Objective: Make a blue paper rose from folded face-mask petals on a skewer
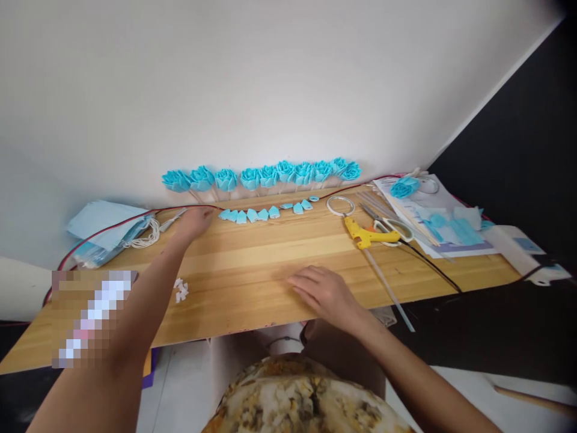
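My left hand (198, 221) reaches to the back of the wooden tabletop, its fingers curled together at the left end of a row of small blue folded petals (252, 214). Whatever those fingers may pinch is hidden. My right hand (322, 291) rests near the front edge with its fingers stretched out and nothing in them. Behind the petals, several blue flowers (225, 179) on thin stems lean against the wall. A yellow glue gun (365, 234) lies to the right, with a long clear glue stick (390, 291) projecting towards the front edge.
Scissors (396, 227) and a metal ring (341, 206) lie by the glue gun. One blue flower (404, 187) and blue scraps (460, 228) lie on papers at right. Left are pale blue sheets (106, 222), white cord (146, 234) and white scraps (181, 290). A red-black cable (103, 230) crosses the back.
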### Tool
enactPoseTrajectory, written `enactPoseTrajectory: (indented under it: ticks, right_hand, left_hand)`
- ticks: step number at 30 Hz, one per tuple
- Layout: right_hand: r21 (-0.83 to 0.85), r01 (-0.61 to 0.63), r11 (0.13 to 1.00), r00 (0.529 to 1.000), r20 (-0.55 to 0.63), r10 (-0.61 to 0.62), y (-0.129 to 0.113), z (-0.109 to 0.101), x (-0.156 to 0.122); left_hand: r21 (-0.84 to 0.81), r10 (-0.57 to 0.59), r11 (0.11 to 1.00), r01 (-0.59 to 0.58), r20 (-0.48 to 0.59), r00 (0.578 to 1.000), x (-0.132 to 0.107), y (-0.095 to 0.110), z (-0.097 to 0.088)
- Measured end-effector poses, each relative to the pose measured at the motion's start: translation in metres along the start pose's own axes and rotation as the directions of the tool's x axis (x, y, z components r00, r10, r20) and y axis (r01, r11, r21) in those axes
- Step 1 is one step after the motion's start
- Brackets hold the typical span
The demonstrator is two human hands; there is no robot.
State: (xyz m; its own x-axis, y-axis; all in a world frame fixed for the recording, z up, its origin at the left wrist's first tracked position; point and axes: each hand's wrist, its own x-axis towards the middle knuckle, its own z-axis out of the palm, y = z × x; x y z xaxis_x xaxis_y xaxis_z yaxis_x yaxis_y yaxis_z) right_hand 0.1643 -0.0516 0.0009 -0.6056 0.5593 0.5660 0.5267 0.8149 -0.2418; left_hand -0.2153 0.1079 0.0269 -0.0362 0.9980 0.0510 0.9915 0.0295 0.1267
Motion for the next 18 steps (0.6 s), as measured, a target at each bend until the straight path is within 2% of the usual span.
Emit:
enactPoseTrajectory:
  ticks: [2, 4, 6, 8, 10, 13, 17, 18]
  right_hand:
    - [-0.068, -0.014, 0.998, 1.000, -0.001, 0.014, 0.023, -0.029, 0.002]
    - [-0.100, -0.125, 0.987, 0.992, 0.018, 0.127, 0.062, -0.060, 0.006]
    - [-0.114, -0.324, 0.939, 0.945, -0.002, 0.326, 0.113, -0.085, 0.011]
    - [-0.152, -0.494, 0.856, 0.869, -0.076, 0.489, 0.165, -0.100, 0.016]
    - [-0.232, -0.576, 0.784, 0.817, -0.132, 0.561, 0.210, -0.107, 0.022]
    - [-0.327, -0.605, 0.726, 0.795, -0.189, 0.577, 0.254, -0.105, 0.034]
    - [-0.385, -0.602, 0.700, 0.795, -0.203, 0.572, 0.281, -0.090, 0.055]
    - [-0.390, -0.605, 0.694, 0.791, -0.196, 0.579, 0.286, -0.086, 0.060]
  left_hand:
    - [0.016, 0.003, 1.000, -0.003, 0.009, 1.000, -0.001, 0.000, -0.001]
    - [0.022, 0.012, 1.000, -0.012, 0.014, 1.000, -0.003, 0.000, -0.001]
    - [0.027, 0.025, 0.999, -0.026, 0.016, 1.000, -0.004, 0.000, -0.001]
    - [0.034, 0.036, 0.999, -0.037, 0.026, 0.999, -0.006, 0.001, -0.002]
    - [0.021, 0.063, 0.998, -0.063, 0.011, 0.998, -0.010, 0.005, -0.005]
    - [-0.066, 0.162, 0.983, -0.172, -0.131, 0.978, -0.033, 0.022, -0.016]
    - [-0.179, 0.302, 0.903, -0.391, -0.382, 0.873, -0.099, 0.059, -0.037]
    - [-0.201, 0.331, 0.875, -0.439, -0.412, 0.849, -0.118, 0.067, -0.041]
